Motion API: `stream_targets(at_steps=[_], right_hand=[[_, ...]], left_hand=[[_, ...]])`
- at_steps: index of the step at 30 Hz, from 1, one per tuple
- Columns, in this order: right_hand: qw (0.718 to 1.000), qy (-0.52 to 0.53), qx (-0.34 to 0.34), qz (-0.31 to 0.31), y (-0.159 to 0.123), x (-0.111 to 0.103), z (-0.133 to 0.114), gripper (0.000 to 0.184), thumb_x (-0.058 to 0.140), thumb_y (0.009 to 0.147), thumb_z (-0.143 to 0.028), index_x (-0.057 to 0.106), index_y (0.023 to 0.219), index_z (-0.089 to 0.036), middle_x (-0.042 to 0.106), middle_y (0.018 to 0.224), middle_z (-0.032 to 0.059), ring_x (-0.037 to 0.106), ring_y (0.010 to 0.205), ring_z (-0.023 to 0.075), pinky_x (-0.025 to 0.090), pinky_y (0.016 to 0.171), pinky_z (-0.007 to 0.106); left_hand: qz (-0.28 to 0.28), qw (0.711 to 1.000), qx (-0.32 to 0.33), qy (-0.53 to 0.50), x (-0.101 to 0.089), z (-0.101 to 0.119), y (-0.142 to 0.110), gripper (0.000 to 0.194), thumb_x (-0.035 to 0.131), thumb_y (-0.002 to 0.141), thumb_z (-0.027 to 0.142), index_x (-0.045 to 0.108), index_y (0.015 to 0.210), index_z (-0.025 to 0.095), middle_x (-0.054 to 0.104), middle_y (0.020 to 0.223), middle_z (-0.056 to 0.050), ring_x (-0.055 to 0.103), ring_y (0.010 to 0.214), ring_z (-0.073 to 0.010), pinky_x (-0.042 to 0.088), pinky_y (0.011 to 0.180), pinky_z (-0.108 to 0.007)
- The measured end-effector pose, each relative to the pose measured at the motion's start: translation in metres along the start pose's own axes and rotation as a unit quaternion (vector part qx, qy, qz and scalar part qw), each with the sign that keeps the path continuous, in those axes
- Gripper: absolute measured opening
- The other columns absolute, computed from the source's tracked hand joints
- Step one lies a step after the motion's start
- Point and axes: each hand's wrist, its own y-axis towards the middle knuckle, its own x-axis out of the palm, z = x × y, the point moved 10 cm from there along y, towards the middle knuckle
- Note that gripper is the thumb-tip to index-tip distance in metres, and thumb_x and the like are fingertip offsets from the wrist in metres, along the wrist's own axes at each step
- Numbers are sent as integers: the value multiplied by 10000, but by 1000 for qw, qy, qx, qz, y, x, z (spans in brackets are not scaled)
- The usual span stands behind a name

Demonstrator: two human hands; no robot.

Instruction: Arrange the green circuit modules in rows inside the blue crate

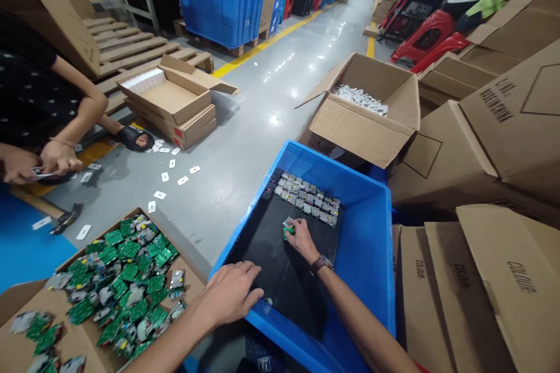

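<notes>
My right hand (pixel 300 239), with a dark band at the wrist, reaches down into a blue plastic bin (pixel 367 233) and pinches a small green circuit board (pixel 287 233). Just beyond it, rows of grey-topped circuit boards (pixel 308 198) stand side by side on a black sheet (pixel 271 245) at the bin's far end. My left hand (pixel 234 291) lies over the bin's near left rim, fingers extended, with nothing in it. Left of that hand, a heap of loose green circuit boards (pixel 129 274) fills an open cardboard tray.
At the left, another person's hands (pixel 48 163) hold a small white piece. White plates (pixel 165 177) lie scattered on the floor. An open carton (pixel 363 134) of white parts stands behind the bin. Cartons (pixel 476 285) crowd the right side; stacked flat boxes (pixel 175 105) stand beside a pallet.
</notes>
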Motion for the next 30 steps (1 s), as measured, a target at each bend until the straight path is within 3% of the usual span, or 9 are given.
stream_targets(at_steps=[5,8,10,13,17,22,30], right_hand=[[996,59,-3,61,27,-5,-27,376,577,799,-258,674,1154,-182,559,1084,93,614,791,179,560,858,398],[994,97,-18,48,38,0,-39,352,613,826,-358,681,1133,-199,596,1069,84,631,787,185,566,807,387],[995,85,-31,39,41,3,-43,332,590,859,-376,685,1126,-204,632,1085,97,642,894,222,550,839,397],[998,-25,-35,38,37,3,-37,338,534,862,-245,686,1161,-208,652,1178,129,577,1117,288,478,961,443],[990,-141,-31,-3,23,13,-19,462,568,812,-191,654,1266,-205,637,1205,150,557,1095,306,452,946,427],[989,-129,-67,5,24,24,-26,491,616,861,-339,611,1341,-236,616,1206,133,543,1071,297,461,937,416],[992,-62,-67,91,65,24,-42,425,515,945,-425,644,1249,-157,630,1129,153,531,1084,292,445,985,442]], left_hand=[[-5,1000,-5,-5,-1,1,0,431,435,992,395,598,1334,188,642,1343,-138,634,1201,-337,539,978,-465],[-3,1000,-4,-11,-1,1,0,431,433,991,395,598,1329,186,646,1330,-139,635,1194,-337,539,972,-465],[-1,1000,-3,-13,-1,0,0,428,437,989,392,597,1329,186,647,1325,-139,637,1191,-333,536,973,-455],[-1,1000,-1,-15,-1,0,-1,432,444,984,395,593,1331,184,647,1321,-142,642,1179,-332,536,970,-452],[4,1000,-2,-18,-2,0,-1,424,452,979,406,603,1312,191,650,1314,-140,648,1163,-329,535,965,-446],[-12,1000,-2,-5,-2,2,-1,434,424,989,408,595,1322,189,649,1322,-138,648,1162,-325,534,967,-439],[-20,1000,-12,4,-4,3,-1,433,422,987,407,594,1321,192,657,1304,-127,658,1136,-315,537,958,-423]])
